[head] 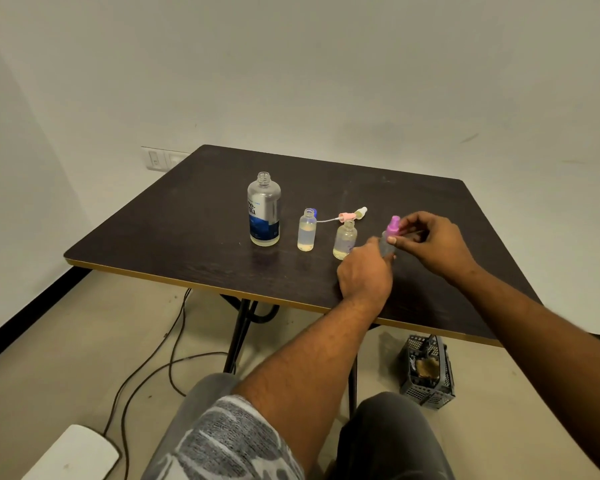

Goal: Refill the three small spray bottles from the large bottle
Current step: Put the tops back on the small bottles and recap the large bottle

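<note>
The large bottle (264, 209) stands uncapped on the dark table (194, 216), with a grey and blue label. Right of it stand two small clear bottles without tops: one (306, 230) and another (345, 239), each holding pale liquid. A pink spray top with its tube (345, 216) lies behind them, beside a yellowish cap (361, 212); something blue (314, 212) peeks out behind the first small bottle. My left hand (366, 271) grips the body of the third small bottle (387, 245). My right hand (426, 239) pinches its purple spray top (393, 226).
A wall socket plate (161, 159) sits behind the table's far left corner. On the floor are black cables (153, 362), a white object (73, 455) at the lower left and a dark plastic basket (426, 372) under the table's right side. My knees are below the near edge.
</note>
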